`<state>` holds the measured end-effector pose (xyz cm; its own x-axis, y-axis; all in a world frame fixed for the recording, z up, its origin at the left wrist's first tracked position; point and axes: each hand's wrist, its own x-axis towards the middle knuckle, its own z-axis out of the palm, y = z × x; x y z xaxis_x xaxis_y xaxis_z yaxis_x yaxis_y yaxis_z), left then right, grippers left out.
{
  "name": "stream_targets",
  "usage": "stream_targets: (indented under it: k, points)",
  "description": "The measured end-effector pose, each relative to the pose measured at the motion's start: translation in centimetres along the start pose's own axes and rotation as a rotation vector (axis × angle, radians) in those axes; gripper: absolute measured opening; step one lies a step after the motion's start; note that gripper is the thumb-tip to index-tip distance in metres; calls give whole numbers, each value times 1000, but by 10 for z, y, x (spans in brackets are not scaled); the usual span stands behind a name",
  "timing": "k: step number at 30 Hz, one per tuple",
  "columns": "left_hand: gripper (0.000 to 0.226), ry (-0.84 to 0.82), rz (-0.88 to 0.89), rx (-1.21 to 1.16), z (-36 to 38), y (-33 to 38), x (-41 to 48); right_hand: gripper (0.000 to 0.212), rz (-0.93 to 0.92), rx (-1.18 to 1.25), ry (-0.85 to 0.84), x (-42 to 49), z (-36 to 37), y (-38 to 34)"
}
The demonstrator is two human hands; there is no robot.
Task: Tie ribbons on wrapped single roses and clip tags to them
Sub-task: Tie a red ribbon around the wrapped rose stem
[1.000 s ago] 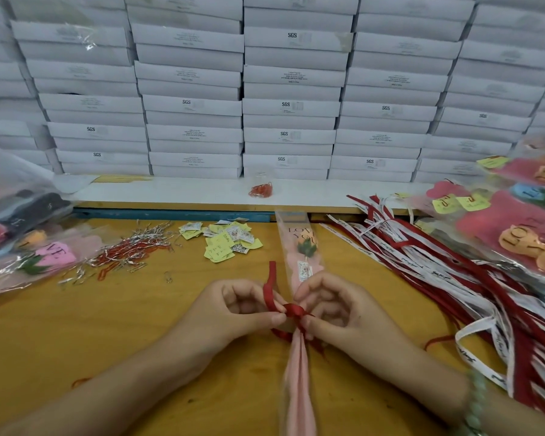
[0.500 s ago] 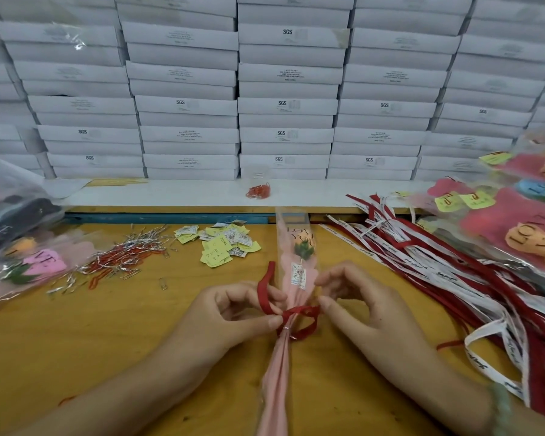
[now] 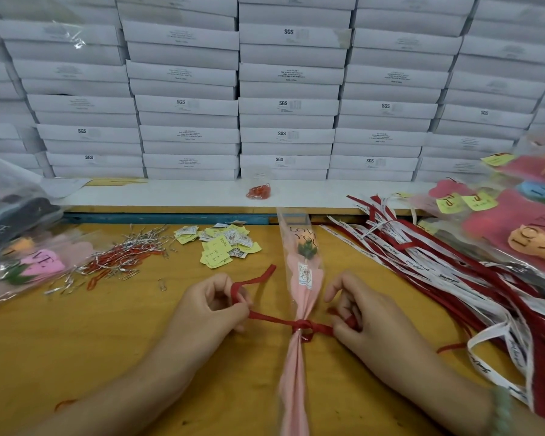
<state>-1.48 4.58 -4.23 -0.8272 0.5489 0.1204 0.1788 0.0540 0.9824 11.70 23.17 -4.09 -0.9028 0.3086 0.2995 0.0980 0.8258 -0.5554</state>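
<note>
A single wrapped rose [image 3: 302, 278] in clear and pink wrap lies lengthwise on the wooden table [image 3: 76, 341], its head pointing away from me. A red ribbon [image 3: 274, 319] is knotted round its narrow neck. My left hand [image 3: 211, 306] grips the ribbon's left end, whose loose tail curls up past my fingers. My right hand [image 3: 356, 313] pinches the right end close to the knot. The ribbon runs taut between both hands. Yellow and white tags [image 3: 224, 247] lie in a small heap behind my left hand.
Red and silver clips [image 3: 117, 262] are scattered at left beside bagged roses [image 3: 29, 262]. A bundle of red and white ribbons [image 3: 453, 265] fans across the right, with more wrapped roses [image 3: 523, 225] beyond. Stacked white boxes [image 3: 283, 105] wall the back above a white ledge.
My hands have drawn apart sideways, pulling the loose ribbon loop down into a tight knot round the rose's neck. The rose has shifted slightly to the right.
</note>
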Motion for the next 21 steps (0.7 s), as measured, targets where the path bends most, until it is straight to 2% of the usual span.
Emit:
stream_targets:
  k: [2,4,7,9,12,13,15,21]
  points:
    - [26,65,17,104,2,0,0,29,15,-48,0,-1,0,1]
    - [47,81,106,263,2,-1,0,24,19,-86,28,-1,0,1]
    - [77,11,335,505,1,2,-5,17,4,-198,96,-2,-3,1]
    - [67,-55,450,622,0,1,-9,14,-16,-281,141,-2,-5,1]
    - [19,-170,496,700,3,2,-14,14,-67,-303,117,-1,-7,-2]
    - [12,-205,485,733,4,3,-14,14,-86,-286,76,-1,-7,-4]
    - [19,-259,479,765,4,1,-13,17,-125,-255,2,-2,-4,-7]
    - [11,-318,483,778,4,1,-13,8,-156,-166,-87,-2,1,-5]
